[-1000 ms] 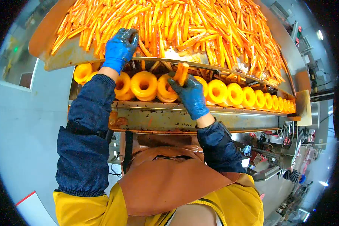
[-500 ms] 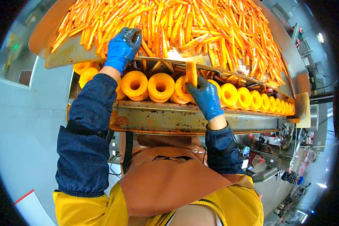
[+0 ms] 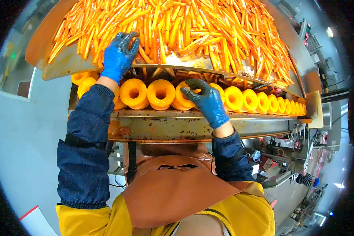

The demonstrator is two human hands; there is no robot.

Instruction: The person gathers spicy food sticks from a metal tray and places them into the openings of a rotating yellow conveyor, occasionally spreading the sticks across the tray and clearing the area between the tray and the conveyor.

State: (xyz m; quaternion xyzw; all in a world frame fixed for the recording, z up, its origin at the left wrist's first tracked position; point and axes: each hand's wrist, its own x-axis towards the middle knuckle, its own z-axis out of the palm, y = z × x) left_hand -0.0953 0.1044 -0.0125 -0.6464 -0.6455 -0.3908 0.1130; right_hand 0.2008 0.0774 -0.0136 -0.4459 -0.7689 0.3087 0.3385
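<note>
A pile of glossy orange sticks (image 3: 173,27) covers the metal tray (image 3: 70,63) at the top of the head view. My left hand (image 3: 120,56), in a stained blue glove, is at the tray's near edge beside the sticks. Its fingers are curved but apart, with nothing visible between them. Below the tray runs a row of yellow hollow cylinders (image 3: 161,94). Over the middle of this row is my right hand (image 3: 208,102), also gloved in blue. Its thumb and fingers stand apart and hold nothing; the hand partly hides the cylinders behind it.
A metal trough (image 3: 165,128) with dark specks runs along the near side of the cylinders. A pale upright plate (image 3: 314,110) stands at the row's right end. Machinery (image 3: 279,157) and a person in a striped top (image 3: 304,179) are farther off at the right.
My right hand has let go of an orange stick, which no longer shows, and its fingers have spread. My left hand's fingers have loosened. The whole view has shifted slightly.
</note>
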